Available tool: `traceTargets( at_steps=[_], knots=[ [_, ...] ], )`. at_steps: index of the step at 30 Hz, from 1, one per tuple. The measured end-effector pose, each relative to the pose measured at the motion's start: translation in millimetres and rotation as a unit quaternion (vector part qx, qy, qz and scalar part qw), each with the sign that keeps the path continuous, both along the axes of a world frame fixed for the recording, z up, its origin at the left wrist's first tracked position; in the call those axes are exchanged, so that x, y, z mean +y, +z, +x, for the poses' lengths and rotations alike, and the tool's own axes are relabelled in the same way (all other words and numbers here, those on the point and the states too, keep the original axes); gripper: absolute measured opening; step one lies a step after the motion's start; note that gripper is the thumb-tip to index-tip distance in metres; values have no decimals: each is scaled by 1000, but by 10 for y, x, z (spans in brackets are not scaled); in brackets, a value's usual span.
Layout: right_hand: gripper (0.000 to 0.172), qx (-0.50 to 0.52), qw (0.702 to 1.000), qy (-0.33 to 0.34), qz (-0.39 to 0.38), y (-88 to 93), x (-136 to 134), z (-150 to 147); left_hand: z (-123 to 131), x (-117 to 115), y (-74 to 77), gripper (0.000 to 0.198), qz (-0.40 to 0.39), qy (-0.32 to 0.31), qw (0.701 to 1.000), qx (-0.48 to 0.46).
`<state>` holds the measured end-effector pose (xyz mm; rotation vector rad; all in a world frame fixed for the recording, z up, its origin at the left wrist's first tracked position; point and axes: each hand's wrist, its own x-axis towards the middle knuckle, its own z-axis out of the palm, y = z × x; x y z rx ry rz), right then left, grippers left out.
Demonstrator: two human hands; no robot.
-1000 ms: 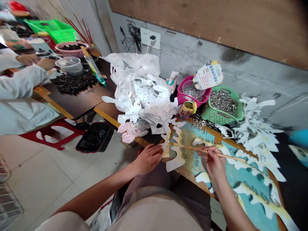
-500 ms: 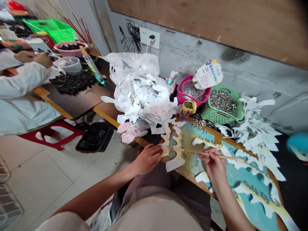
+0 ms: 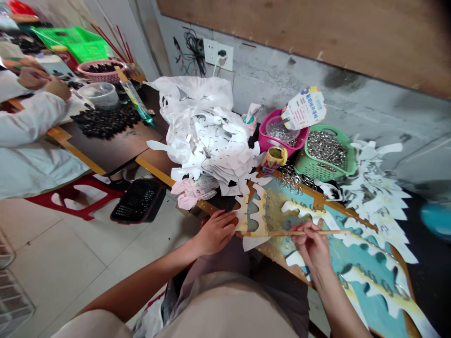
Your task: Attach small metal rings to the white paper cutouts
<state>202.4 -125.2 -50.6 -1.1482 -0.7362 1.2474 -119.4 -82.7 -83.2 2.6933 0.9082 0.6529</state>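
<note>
My left hand (image 3: 216,232) lies flat with fingers stretched out, its fingertips on the left edge of a white scalloped cut-out (image 3: 259,218) with yellowish smears. Small metal rings sit along the cut-out's right side. A thin wooden stick (image 3: 282,233) is pinched in my right hand (image 3: 313,241), lying nearly level. Its left end reaches across the lower part of the cut-out; whether it touches is hard to tell. Further scalloped cut-outs (image 3: 382,286) bearing rings lie on the teal board (image 3: 338,256) to the right.
Behind stand an open yellow-rimmed can (image 3: 273,160), a pink basket (image 3: 262,141) and a green basket (image 3: 313,171) of metal rings. White cut-outs (image 3: 218,150) are heaped on the left, more (image 3: 380,202) on the right. A co-worker's hands (image 3: 45,82) are at the neighbouring table.
The stick's left end has moved down the cut-out towards me, and the stick lies more level. My right hand has shifted slightly; my left hand stays put. The co-worker's hands moved a little.
</note>
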Motion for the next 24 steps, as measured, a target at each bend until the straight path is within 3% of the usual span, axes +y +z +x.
traceTargets(
  at_steps=[10,17,21,24],
  knots=[
    [13,-52,996,-49,46,6,191,8,8,-8,21,19,12,4,1000,10],
    [18,-76,996,5,38,33,218,2,26,-29,38,26,53,-9,998,29],
    [17,-97,994,-28,53,39,246,-67,35,-35,3,35,65,-8,997,32],
    [17,-99,990,-57,84,155,302,-130,32,-42,0,39,64,-14,997,41]
  ],
)
